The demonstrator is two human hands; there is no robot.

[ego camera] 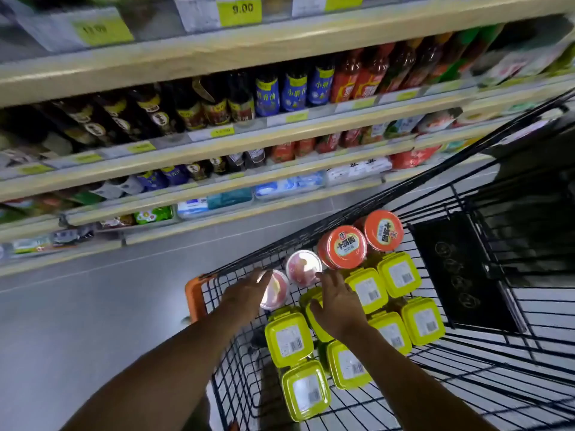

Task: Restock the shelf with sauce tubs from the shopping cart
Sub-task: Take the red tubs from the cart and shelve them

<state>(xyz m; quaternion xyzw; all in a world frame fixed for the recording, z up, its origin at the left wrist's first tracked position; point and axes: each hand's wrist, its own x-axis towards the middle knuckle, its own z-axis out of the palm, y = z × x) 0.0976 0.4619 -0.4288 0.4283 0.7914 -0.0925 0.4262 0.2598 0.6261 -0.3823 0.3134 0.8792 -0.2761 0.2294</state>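
A black wire shopping cart (pixel 357 200) holds several square tubs with yellow lids (pixel 288 339), two round tubs with orange lids (pixel 346 247) and two round tubs with clear lids. My left hand (pixel 247 293) reaches over the cart's rim and rests against one clear-lidded round tub (pixel 277 290); whether the fingers close around it is unclear. My right hand (pixel 339 301) hovers with fingers spread over the yellow tubs, its fingertips near the other clear-lidded tub (pixel 303 267). The shelf (pixel 217 147) with bottles stands behind the cart.
The shelving runs across the upper view, with rows of dark sauce bottles (pixel 155 113), blue-labelled bottles (pixel 292 88) and red bottles (pixel 370 73), and packets on lower levels. Grey floor (pixel 93 306) lies to the left of the cart. An orange bumper (pixel 194 293) marks the cart's corner.
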